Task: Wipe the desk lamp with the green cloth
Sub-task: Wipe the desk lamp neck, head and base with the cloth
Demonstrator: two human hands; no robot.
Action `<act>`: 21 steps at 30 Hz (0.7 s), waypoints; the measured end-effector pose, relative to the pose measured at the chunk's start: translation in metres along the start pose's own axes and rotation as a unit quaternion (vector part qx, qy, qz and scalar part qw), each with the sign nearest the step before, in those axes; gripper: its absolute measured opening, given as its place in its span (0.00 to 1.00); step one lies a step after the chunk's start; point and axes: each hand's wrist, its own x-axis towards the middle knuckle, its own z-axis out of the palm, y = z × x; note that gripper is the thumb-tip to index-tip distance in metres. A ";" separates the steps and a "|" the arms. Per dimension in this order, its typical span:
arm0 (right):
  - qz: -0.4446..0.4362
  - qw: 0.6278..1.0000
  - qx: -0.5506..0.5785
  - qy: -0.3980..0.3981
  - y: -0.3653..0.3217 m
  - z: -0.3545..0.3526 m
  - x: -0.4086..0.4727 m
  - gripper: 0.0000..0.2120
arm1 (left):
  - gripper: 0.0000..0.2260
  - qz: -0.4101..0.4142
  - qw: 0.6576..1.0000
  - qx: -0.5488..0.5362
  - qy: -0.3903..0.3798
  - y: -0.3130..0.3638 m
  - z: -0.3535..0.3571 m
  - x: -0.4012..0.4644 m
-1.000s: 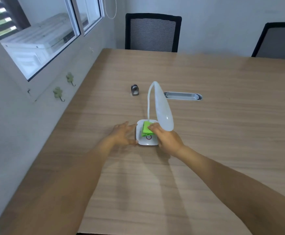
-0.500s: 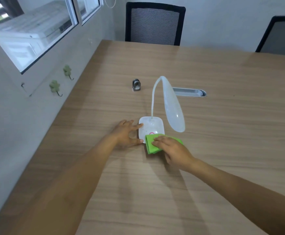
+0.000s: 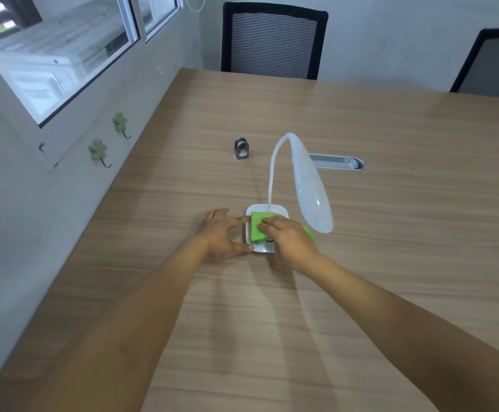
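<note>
Right hand, fingers straight, presses green cloth flat on desk lamp base; left hand, fingers spread, index and thumb touch the base edge at 9 o'clock

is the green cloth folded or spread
Folded: the green cloth is a small squared pad, pressed on the lamp base by the right hand.
</note>
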 end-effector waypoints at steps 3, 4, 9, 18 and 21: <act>-0.030 0.999 -0.025 -0.024 -0.004 -0.005 -0.020 0.20 | 0.38 0.005 1.000 -0.009 0.005 -0.001 0.001 0.000; -0.037 0.997 -0.042 -0.045 -0.006 -0.009 -0.031 0.21 | 0.38 0.006 1.000 -0.010 0.005 -0.001 0.001 0.000; -0.115 0.992 -0.027 -0.032 -0.011 -0.023 -0.060 0.24 | 0.38 0.010 1.000 -0.005 0.004 0.000 -0.002 -0.001; 0.086 0.996 -0.006 -0.023 0.002 -0.015 -0.002 0.37 | 0.37 0.006 1.000 0.005 -0.008 0.001 -0.002 -0.002; 0.025 0.999 0.019 -0.033 -0.006 -0.015 -0.016 0.25 | 0.38 0.006 1.000 0.013 -0.009 0.002 -0.003 -0.002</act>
